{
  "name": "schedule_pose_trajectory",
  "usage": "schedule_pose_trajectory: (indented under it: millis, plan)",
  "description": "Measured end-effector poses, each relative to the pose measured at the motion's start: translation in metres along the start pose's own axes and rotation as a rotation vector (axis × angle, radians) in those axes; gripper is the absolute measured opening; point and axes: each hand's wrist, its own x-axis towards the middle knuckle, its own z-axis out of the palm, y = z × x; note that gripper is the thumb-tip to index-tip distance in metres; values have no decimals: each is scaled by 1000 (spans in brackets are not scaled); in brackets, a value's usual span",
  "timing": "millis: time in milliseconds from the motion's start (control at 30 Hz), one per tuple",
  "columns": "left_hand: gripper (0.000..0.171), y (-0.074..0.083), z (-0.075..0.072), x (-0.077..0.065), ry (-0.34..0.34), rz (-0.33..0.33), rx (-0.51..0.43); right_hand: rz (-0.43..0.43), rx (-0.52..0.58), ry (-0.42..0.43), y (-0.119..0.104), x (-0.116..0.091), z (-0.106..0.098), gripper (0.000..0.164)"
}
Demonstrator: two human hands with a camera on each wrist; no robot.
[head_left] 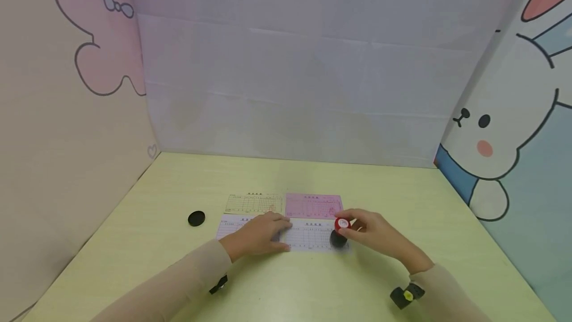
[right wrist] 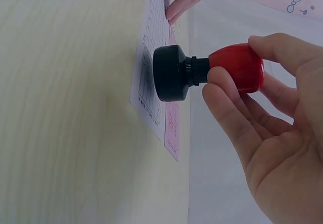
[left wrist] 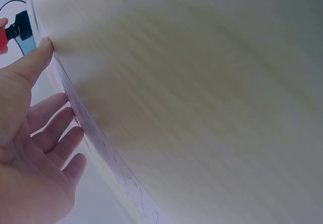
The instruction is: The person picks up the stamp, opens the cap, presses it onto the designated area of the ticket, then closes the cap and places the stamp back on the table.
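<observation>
My right hand (head_left: pixel 375 232) grips the red handle of a stamp (right wrist: pixel 236 67) between thumb and fingers. The stamp's round black base (right wrist: pixel 170 73) faces down over the right end of a white printed slip (head_left: pixel 308 236), seemingly a little above the paper. My left hand (head_left: pixel 261 235) rests with spread fingers where this slip meets a pale lavender slip (head_left: pixel 228 224), part of which it hides. In the left wrist view, its thumb (left wrist: pixel 39 57) and fingertips touch the paper. Behind lie a yellow slip (head_left: pixel 250 204) and a pink slip (head_left: pixel 313 206), both with reddish marks near their right ends.
A round black cap (head_left: pixel 196 218) lies on the pale wooden table (head_left: pixel 147 257), left of the slips. A white cloth wall (head_left: pixel 290 88) rises behind the table. Side panels with cartoon animals stand at left and right.
</observation>
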Motion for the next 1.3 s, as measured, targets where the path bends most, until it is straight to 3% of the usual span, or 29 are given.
schedule_pose_trajectory:
  millis: [367,667,1300]
  plan:
    - [61,0,0,1,-10,-10,3,-25,-14,-15,5,1,6,41]
    - [62,-1,0,1,-10,-11,6,21,-23,-15,6,1,6,43]
    - [63,-3,4,2,-18,-11,6,38,59,-9,12,-1,8,41]
